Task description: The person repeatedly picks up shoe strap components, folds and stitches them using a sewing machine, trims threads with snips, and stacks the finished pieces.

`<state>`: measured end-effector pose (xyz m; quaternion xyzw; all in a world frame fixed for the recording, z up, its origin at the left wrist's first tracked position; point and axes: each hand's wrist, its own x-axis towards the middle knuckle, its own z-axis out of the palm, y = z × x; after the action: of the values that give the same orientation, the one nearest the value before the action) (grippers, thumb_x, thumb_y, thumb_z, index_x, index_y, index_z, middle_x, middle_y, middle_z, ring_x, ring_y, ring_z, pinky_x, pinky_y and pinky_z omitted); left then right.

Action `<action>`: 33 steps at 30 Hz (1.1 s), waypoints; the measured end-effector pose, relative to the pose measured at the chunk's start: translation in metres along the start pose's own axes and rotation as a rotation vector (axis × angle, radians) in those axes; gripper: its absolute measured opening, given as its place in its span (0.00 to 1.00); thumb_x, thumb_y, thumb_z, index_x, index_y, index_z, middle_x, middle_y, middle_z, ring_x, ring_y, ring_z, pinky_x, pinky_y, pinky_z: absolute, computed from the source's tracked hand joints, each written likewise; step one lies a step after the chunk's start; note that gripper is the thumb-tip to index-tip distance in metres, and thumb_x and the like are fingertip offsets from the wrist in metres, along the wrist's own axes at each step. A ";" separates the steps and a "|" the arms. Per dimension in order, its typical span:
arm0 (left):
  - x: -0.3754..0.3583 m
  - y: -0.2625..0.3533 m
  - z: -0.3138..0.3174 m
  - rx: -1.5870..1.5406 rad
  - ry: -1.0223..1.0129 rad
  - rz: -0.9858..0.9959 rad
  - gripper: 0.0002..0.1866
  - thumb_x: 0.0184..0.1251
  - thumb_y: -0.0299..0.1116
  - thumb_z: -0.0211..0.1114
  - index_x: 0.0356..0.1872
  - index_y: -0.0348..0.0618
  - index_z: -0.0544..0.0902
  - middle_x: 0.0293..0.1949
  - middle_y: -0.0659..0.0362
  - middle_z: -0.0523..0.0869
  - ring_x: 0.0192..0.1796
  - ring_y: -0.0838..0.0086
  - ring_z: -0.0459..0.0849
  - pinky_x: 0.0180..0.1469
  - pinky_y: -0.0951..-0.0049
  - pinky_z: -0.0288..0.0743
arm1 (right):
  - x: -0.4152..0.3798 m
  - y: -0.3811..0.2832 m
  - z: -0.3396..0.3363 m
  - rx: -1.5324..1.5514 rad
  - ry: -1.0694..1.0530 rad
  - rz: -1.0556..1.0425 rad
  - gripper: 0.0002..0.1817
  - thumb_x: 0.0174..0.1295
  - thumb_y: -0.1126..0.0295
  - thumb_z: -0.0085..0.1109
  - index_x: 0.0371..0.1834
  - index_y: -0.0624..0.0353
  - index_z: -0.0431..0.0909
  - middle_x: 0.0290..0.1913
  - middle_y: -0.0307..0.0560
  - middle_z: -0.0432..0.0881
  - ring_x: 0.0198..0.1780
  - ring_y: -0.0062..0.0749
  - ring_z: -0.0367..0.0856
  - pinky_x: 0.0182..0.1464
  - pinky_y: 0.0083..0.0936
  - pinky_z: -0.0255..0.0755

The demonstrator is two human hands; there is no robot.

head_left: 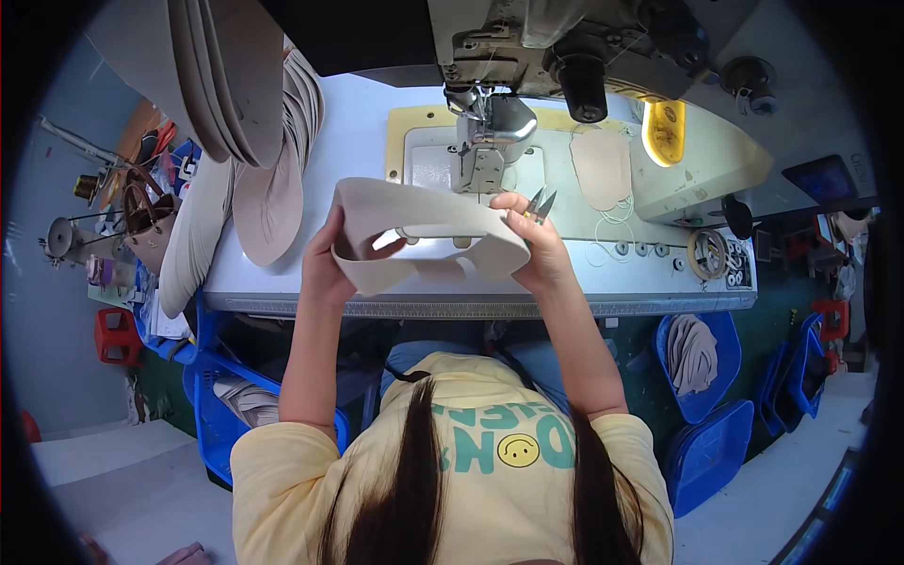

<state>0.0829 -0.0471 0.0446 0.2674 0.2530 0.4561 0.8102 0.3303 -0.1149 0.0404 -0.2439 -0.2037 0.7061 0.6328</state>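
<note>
A beige fabric piece [414,212], curved into an open loop, is held up in front of the sewing machine's needle area [485,160]. My left hand [325,254] is closed on its left end. At its right end, my right hand [541,245] grips the piece between thumb and fingers. Small thread snips [539,205] also sit in my right hand, blades pointing up and away. Part of my left hand's fingers is hidden behind the fabric.
Stacked beige pieces [268,207] hang over the table's left side. A flat beige piece [603,168], bobbins [642,250] and a tape roll [706,254] lie right of the machine. Blue bins [711,452] stand below on both sides.
</note>
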 end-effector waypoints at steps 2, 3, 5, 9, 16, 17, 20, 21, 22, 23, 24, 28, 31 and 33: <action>-0.007 0.002 -0.003 -0.228 -0.191 -0.052 0.20 0.66 0.42 0.48 0.53 0.39 0.72 0.49 0.54 0.78 0.50 0.65 0.78 0.55 0.62 0.70 | 0.008 0.009 -0.022 0.059 0.031 -0.010 0.11 0.56 0.70 0.57 0.41 0.61 0.73 0.32 0.38 0.76 0.32 0.20 0.75 0.36 0.18 0.71; -0.007 0.002 -0.004 -0.284 -0.319 -0.045 0.23 0.66 0.44 0.48 0.56 0.40 0.69 0.54 0.53 0.74 0.55 0.60 0.73 0.59 0.54 0.65 | 0.011 0.012 -0.030 0.073 -0.004 -0.018 0.09 0.57 0.69 0.56 0.39 0.61 0.74 0.33 0.40 0.77 0.34 0.21 0.76 0.37 0.17 0.71; -0.003 -0.001 0.016 -0.248 -0.472 0.079 0.23 0.66 0.46 0.47 0.57 0.43 0.70 0.59 0.53 0.68 0.59 0.55 0.67 0.60 0.47 0.60 | 0.010 0.015 -0.025 -0.042 0.052 0.068 0.09 0.57 0.68 0.56 0.38 0.61 0.74 0.32 0.40 0.77 0.33 0.21 0.76 0.37 0.17 0.71; 0.005 0.007 0.023 0.166 -0.494 0.160 0.26 0.64 0.40 0.52 0.63 0.46 0.61 0.62 0.48 0.63 0.63 0.51 0.62 0.61 0.47 0.58 | 0.005 0.015 -0.019 -0.154 0.124 0.158 0.14 0.58 0.61 0.55 0.39 0.60 0.75 0.32 0.41 0.78 0.33 0.22 0.76 0.35 0.18 0.72; 0.005 0.012 0.000 0.023 -0.394 0.158 0.26 0.62 0.31 0.56 0.61 0.41 0.63 0.47 0.51 0.75 0.54 0.60 0.74 0.56 0.66 0.68 | 0.005 0.014 -0.034 -0.069 -0.117 0.096 0.20 0.57 0.54 0.56 0.44 0.60 0.74 0.26 0.36 0.70 0.30 0.18 0.66 0.31 0.16 0.64; 0.004 0.013 -0.002 -0.162 -0.488 0.141 0.25 0.62 0.32 0.57 0.61 0.41 0.64 0.43 0.51 0.76 0.52 0.61 0.75 0.54 0.67 0.69 | 0.007 0.015 -0.034 -0.134 -0.077 0.097 0.21 0.57 0.55 0.57 0.44 0.60 0.74 0.26 0.36 0.70 0.30 0.18 0.66 0.31 0.16 0.64; 0.015 0.024 -0.014 -0.184 -0.813 0.071 0.22 0.64 0.40 0.54 0.57 0.40 0.69 0.38 0.56 0.77 0.29 0.73 0.76 0.46 0.77 0.73 | 0.008 0.018 -0.037 -0.214 -0.049 0.134 0.22 0.54 0.55 0.60 0.44 0.62 0.74 0.26 0.35 0.70 0.28 0.17 0.65 0.31 0.16 0.63; 0.015 0.027 -0.023 -0.075 -0.757 0.038 0.19 0.61 0.41 0.59 0.48 0.39 0.76 0.35 0.58 0.80 0.27 0.76 0.78 0.38 0.79 0.73 | 0.008 0.017 -0.038 -0.223 -0.056 0.154 0.22 0.54 0.55 0.61 0.43 0.63 0.74 0.26 0.35 0.69 0.27 0.17 0.65 0.30 0.16 0.63; 0.012 0.031 -0.024 0.143 -0.569 0.022 0.17 0.60 0.39 0.60 0.46 0.38 0.77 0.34 0.58 0.80 0.29 0.77 0.78 0.38 0.79 0.72 | 0.006 0.013 -0.038 -0.297 -0.085 0.213 0.21 0.53 0.57 0.61 0.42 0.63 0.75 0.25 0.35 0.70 0.26 0.17 0.65 0.30 0.16 0.63; 0.007 0.036 -0.024 0.356 -0.375 0.004 0.16 0.59 0.37 0.61 0.44 0.38 0.78 0.34 0.58 0.81 0.30 0.78 0.78 0.38 0.79 0.72 | 0.003 0.006 -0.038 -0.370 -0.113 0.273 0.20 0.52 0.59 0.62 0.41 0.64 0.75 0.25 0.35 0.71 0.25 0.17 0.65 0.30 0.16 0.64; 0.003 0.040 -0.022 0.563 -0.174 -0.018 0.14 0.58 0.35 0.62 0.42 0.38 0.79 0.33 0.58 0.82 0.32 0.78 0.79 0.38 0.79 0.72 | 0.001 0.003 -0.038 -0.441 -0.139 0.334 0.19 0.52 0.60 0.63 0.39 0.64 0.75 0.24 0.35 0.71 0.25 0.17 0.65 0.30 0.16 0.64; 0.012 0.035 -0.004 1.394 0.066 0.374 0.10 0.57 0.19 0.56 0.40 0.32 0.80 0.30 0.57 0.83 0.33 0.80 0.79 0.39 0.80 0.72 | -0.009 -0.003 -0.013 -1.056 -0.278 0.150 0.07 0.49 0.76 0.59 0.32 0.63 0.75 0.22 0.36 0.76 0.27 0.16 0.71 0.29 0.17 0.65; 0.022 0.020 0.001 1.026 0.301 0.761 0.14 0.59 0.18 0.51 0.47 0.32 0.75 0.38 0.59 0.82 0.38 0.78 0.79 0.42 0.80 0.71 | -0.009 0.018 0.002 -1.118 0.136 -0.325 0.03 0.53 0.78 0.56 0.27 0.63 0.72 0.20 0.33 0.73 0.24 0.10 0.67 0.25 0.11 0.59; 0.028 0.004 0.011 0.596 0.257 0.789 0.17 0.63 0.26 0.53 0.53 0.34 0.71 0.45 0.57 0.79 0.45 0.76 0.78 0.47 0.78 0.70 | 0.000 0.035 0.007 -1.066 0.315 -0.653 0.03 0.57 0.77 0.54 0.28 0.63 0.70 0.18 0.32 0.71 0.22 0.10 0.63 0.22 0.09 0.54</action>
<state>0.1002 -0.0236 0.0502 0.5039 0.3494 0.6644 0.4273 0.2986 -0.1184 0.0253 -0.5510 -0.4951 0.2347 0.6294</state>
